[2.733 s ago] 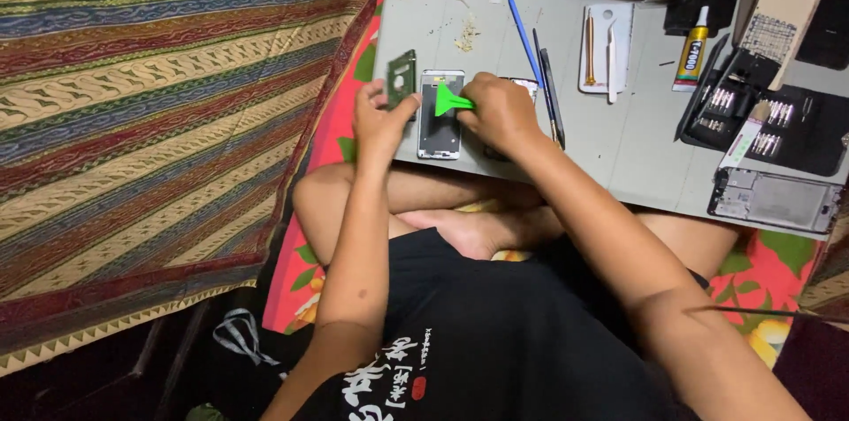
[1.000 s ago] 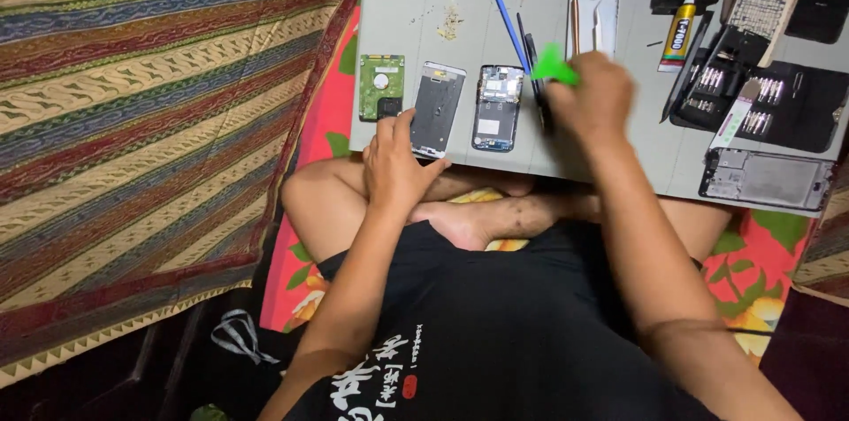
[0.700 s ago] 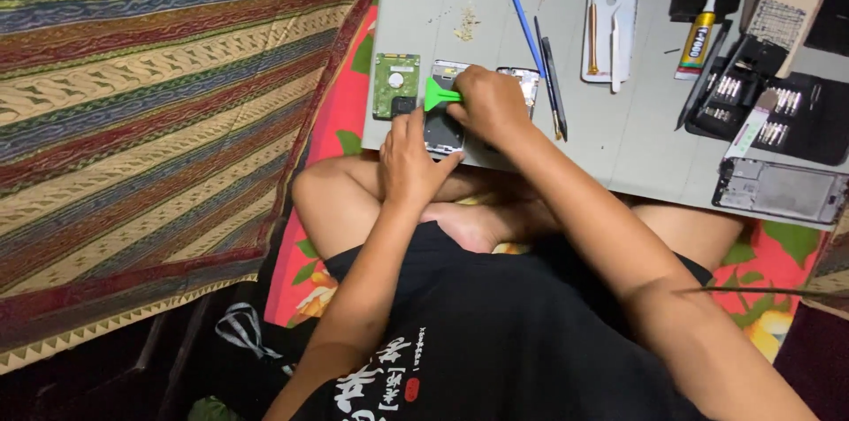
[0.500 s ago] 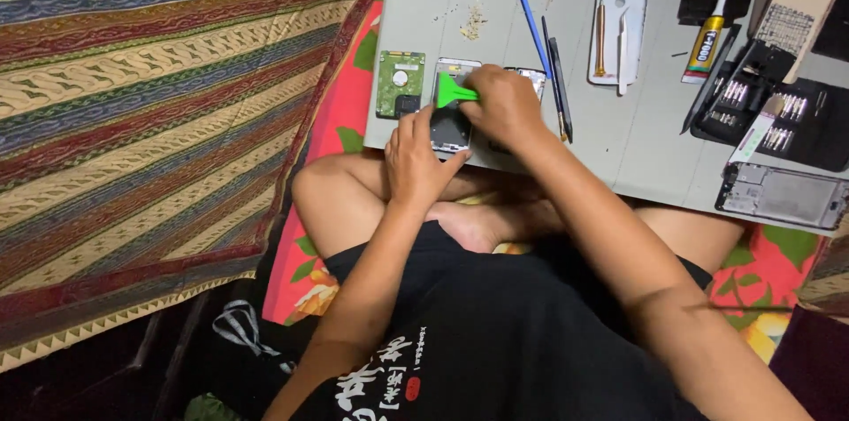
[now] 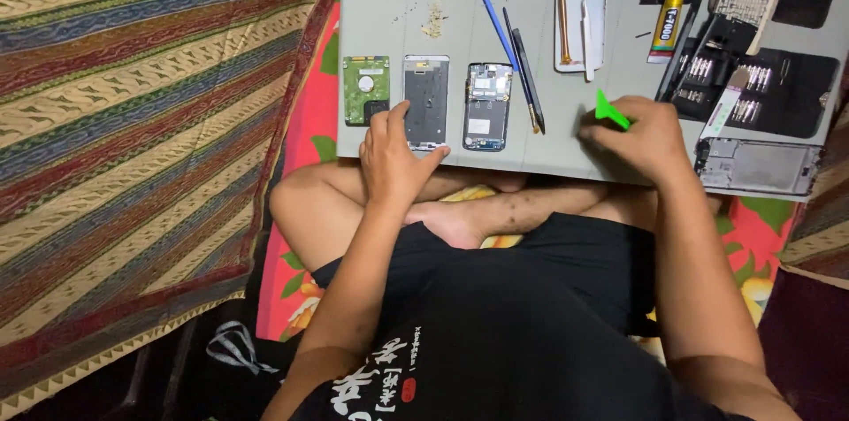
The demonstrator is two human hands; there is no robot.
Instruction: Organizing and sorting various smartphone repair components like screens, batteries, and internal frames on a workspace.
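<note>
I sit cross-legged at a grey work mat (image 5: 398, 23). My left hand (image 5: 392, 158) rests at the mat's near edge, its fingertips touching the bottom of a grey phone panel (image 5: 426, 101). To the right of that panel lies an opened phone body (image 5: 487, 105) with its circuit parts showing. A green hard drive board (image 5: 365, 88) lies to the left. My right hand (image 5: 638, 140) rests on the mat further right, holding a green triangular pry pick (image 5: 609, 110).
Two blue and dark pens (image 5: 508, 41) lie beside the phone body. A white tray with tools (image 5: 580, 10), a glue tube (image 5: 665, 27), a black screwdriver bit case (image 5: 761, 89) and a metal phone frame (image 5: 762, 166) fill the right side. A striped cloth (image 5: 133, 120) covers the left.
My right hand has moved away from the phone panel to the right with the green pick. The panel and phone body now lie uncovered, side by side. My left hand stays at the panel's bottom.
</note>
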